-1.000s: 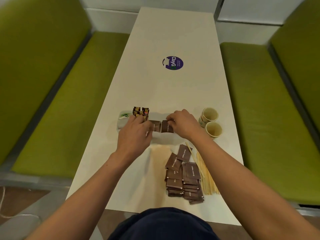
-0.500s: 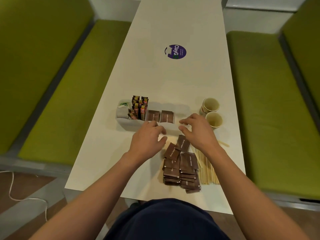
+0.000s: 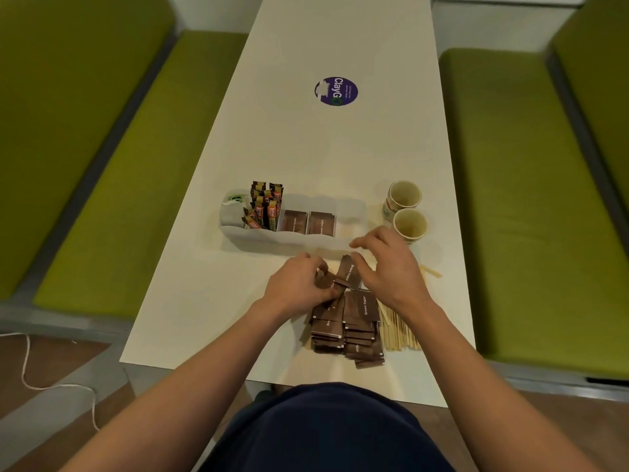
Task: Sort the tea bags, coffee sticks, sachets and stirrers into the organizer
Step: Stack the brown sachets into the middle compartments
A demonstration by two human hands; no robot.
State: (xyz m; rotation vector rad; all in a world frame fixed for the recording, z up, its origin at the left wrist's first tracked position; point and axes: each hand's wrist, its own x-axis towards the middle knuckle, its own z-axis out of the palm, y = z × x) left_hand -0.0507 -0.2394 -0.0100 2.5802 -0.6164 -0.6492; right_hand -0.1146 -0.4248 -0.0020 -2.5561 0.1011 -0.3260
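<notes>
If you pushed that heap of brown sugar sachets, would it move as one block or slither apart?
Likely slither apart: the brown sugar sachets lie loose and overlapped, already fanned unevenly. They look thin and flat, so probably light and somewhat floppy. The left hand pinches some with its fingers alone, which suggests little weight.

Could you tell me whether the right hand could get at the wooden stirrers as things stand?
Probably yes: the wooden stirrers lie uncovered beside the brown sugar sachets, just under the wrist of the right hand, which appears to hold nothing.
</notes>
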